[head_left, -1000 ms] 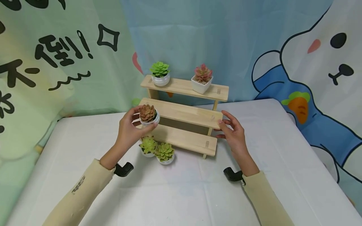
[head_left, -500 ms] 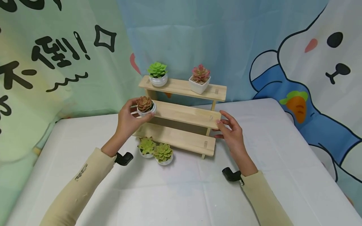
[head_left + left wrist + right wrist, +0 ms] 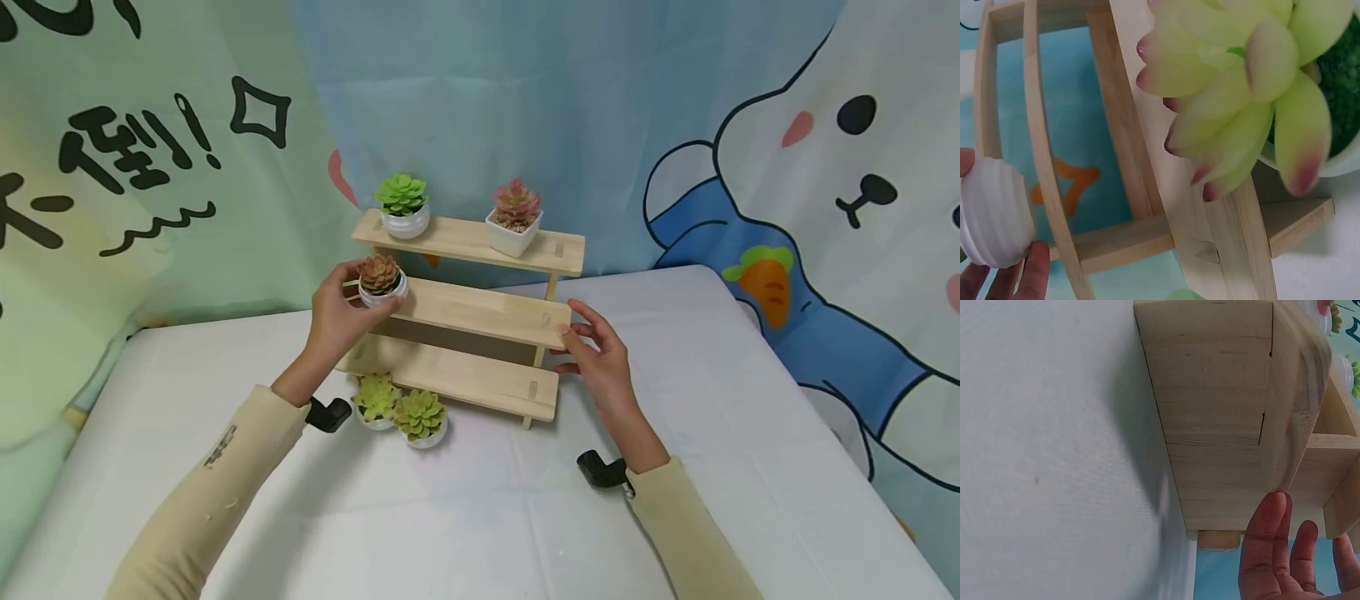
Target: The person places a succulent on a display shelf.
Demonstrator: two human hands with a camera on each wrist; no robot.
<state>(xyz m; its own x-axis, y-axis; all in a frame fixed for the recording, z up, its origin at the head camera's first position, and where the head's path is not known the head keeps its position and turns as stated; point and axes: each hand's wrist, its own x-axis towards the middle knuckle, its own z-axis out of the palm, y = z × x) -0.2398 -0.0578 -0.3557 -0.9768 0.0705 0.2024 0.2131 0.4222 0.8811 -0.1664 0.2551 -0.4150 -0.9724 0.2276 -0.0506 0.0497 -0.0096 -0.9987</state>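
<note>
1. Brown succulent (image 3: 380, 277) is at the 9 o'clock end of the middle shelf (image 3: 480, 310), its white pot pinched between the left hand's (image 3: 335, 312) thumb and fingers. Can't tell if it's touching wood.
2. I'd keep it level and go down slow, minding the bright green succulent (image 3: 402, 200) up toward 1 o'clock.
3. Right hand (image 3: 603, 362) grips that shelf at 3 o'clock, thumb and fingers round the end. Decent brace imo, I'd leave it.
4. Versus a second ago, the pot's further toward 12 relative to the shelf; right hand's grip looks the same.
</note>
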